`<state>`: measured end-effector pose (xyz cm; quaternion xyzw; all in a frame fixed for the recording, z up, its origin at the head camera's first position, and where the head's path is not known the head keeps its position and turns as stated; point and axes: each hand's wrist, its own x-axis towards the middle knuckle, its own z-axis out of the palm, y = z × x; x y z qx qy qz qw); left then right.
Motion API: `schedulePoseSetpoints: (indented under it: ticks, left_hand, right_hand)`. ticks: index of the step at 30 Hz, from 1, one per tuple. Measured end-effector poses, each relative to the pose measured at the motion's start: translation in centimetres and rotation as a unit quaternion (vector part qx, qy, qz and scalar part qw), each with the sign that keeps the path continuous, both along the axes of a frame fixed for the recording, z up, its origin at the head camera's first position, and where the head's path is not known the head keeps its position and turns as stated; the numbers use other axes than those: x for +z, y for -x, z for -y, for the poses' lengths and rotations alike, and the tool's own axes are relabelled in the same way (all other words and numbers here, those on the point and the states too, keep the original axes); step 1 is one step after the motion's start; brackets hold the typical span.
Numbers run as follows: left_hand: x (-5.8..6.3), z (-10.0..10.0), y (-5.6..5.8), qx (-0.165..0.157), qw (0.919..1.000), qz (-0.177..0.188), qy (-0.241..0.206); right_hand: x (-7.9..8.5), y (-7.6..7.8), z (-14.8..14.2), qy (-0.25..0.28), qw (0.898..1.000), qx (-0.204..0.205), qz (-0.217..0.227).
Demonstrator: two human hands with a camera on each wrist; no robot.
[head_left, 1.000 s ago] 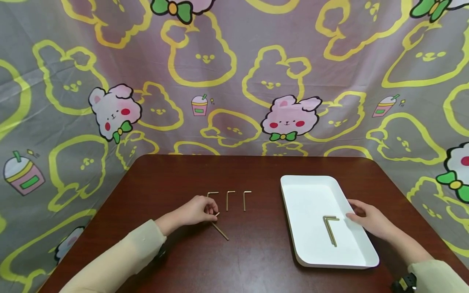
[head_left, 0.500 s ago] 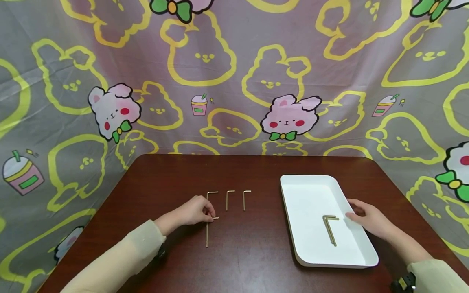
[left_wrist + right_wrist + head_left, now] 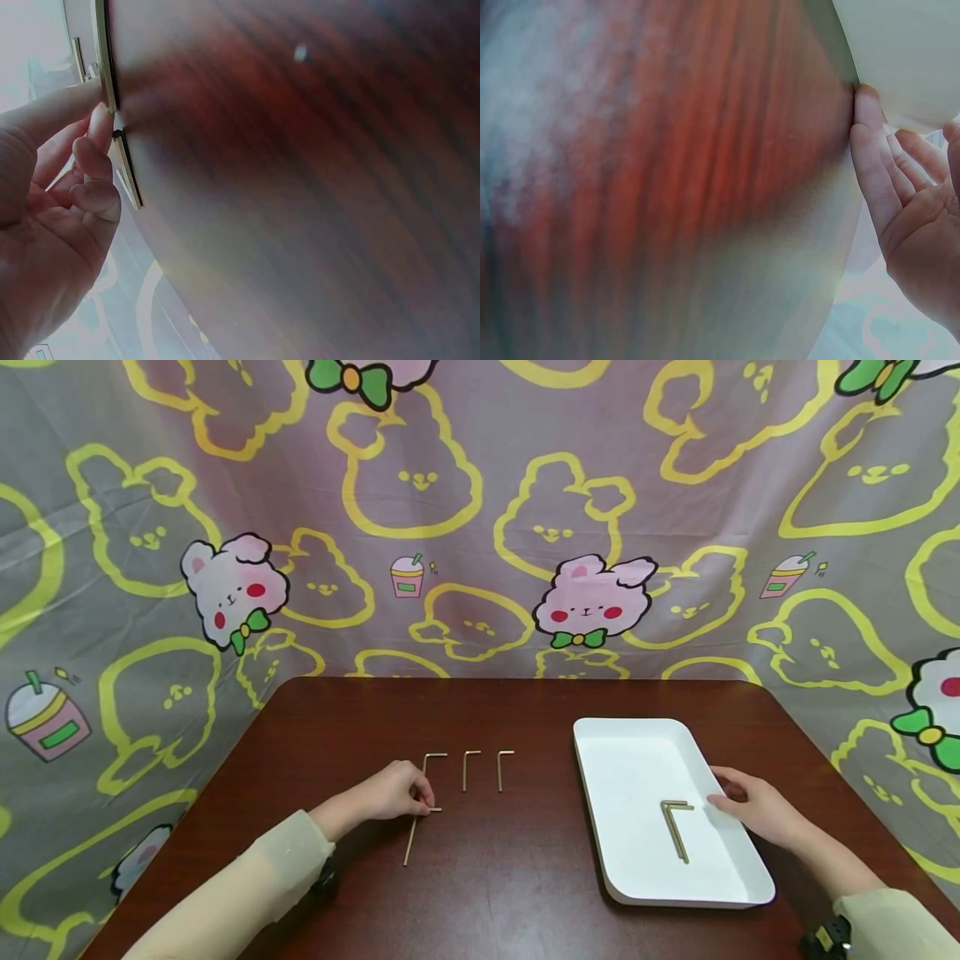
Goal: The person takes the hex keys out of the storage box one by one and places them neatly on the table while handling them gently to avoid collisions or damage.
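My left hand [image 3: 393, 792] pinches a brass-coloured hex key [image 3: 409, 843] near its bend, low over the table. The long arm slants toward the front edge and the short arm points right. Just beyond, a smaller hex key [image 3: 437, 754] is partly covered by this hand. Two more hex keys, one in the middle [image 3: 465, 772] and one on the right [image 3: 500, 772], lie beside it in a row. At the white tray [image 3: 622, 760], my right hand [image 3: 761, 806] holds the right rim, thumb over the edge and fingers outside. Two larger hex keys [image 3: 674, 835] lie together inside the tray.
A dark brown wooden table [image 3: 517, 877] carries everything. Behind it and along both sides hangs a patterned curtain [image 3: 480, 510]. The tray's raised walls stand to the right of the row of hex keys.
The hex key in my left hand has turned, its long end swinging from right to left. The left hand has shifted slightly left. My right hand and the tray stay in place.
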<state>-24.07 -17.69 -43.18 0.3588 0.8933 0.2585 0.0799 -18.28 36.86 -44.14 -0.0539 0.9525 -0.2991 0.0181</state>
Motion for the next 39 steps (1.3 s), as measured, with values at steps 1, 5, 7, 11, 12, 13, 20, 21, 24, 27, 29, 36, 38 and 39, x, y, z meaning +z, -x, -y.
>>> schedulePoseSetpoints:
  ticks: [1, 5, 7, 11, 12, 13, 20, 21, 24, 27, 29, 36, 38, 39]
  left_hand:
    - [0.1, 0.0, 0.0, 0.001, 1.0000, 0.002, 0.000]
    - [0.2, 0.0, -0.1, 0.006, 1.0000, 0.002, 0.005]
    - [0.2, -0.1, -0.1, 0.007, 0.9999, 0.002, 0.007]
    - [0.3, -0.2, -0.1, 0.007, 0.9999, 0.002, 0.009]
    - [0.3, -0.2, -0.1, 0.007, 0.9999, 0.002, 0.010]
    - [0.3, -0.2, -0.1, 0.006, 0.9999, 0.002, 0.011]
    - [0.5, -0.4, 0.0, -0.003, 0.9999, -0.001, 0.016]
    - [0.6, -0.6, 0.0, -0.002, 0.9999, 0.000, 0.015]
    - [0.9, -1.0, 0.3, -0.004, 1.0000, -0.002, 0.008]
    - [1.5, -1.9, 0.7, -0.003, 1.0000, -0.003, 0.003]
    - [1.9, -2.6, 0.9, -0.004, 1.0000, -0.002, 0.000]
    - [3.3, -6.6, 1.5, -0.045, 0.9989, 0.005, -0.010]
    - [3.6, -7.9, 1.6, -0.063, 0.9980, 0.004, -0.007]
    - [3.8, -8.6, 1.6, -0.073, 0.9973, 0.001, -0.006]
  right_hand:
    - [0.0, 0.0, 0.0, 0.000, 1.000, 0.000, 0.000]
    - [0.0, 0.0, 0.0, -0.002, 1.000, -0.001, -0.001]
    - [0.0, 0.1, 0.0, -0.002, 1.000, -0.001, -0.002]
    - [0.1, 0.1, 0.0, -0.003, 1.000, 0.002, -0.005]
    - [0.1, 0.1, 0.0, -0.004, 1.000, 0.001, -0.006]
    - [0.0, 0.1, 0.0, -0.005, 1.000, 0.000, -0.006]
    - [-0.1, 0.1, -0.1, -0.006, 1.000, -0.001, -0.003]
    - [-0.1, 0.1, -0.1, -0.006, 1.000, -0.001, -0.003]
    - [0.0, 0.1, -0.1, -0.008, 1.000, -0.002, -0.005]
    - [0.1, 0.1, 0.0, -0.005, 1.000, -0.003, -0.005]
    - [0.1, 0.1, 0.0, -0.004, 1.000, -0.004, -0.004]
    - [0.3, 0.1, 0.0, -0.002, 1.000, -0.005, 0.003]
    - [0.3, 0.1, 0.1, 0.000, 1.000, -0.004, 0.005]
    - [0.3, 0.1, 0.1, 0.001, 1.000, -0.004, 0.004]
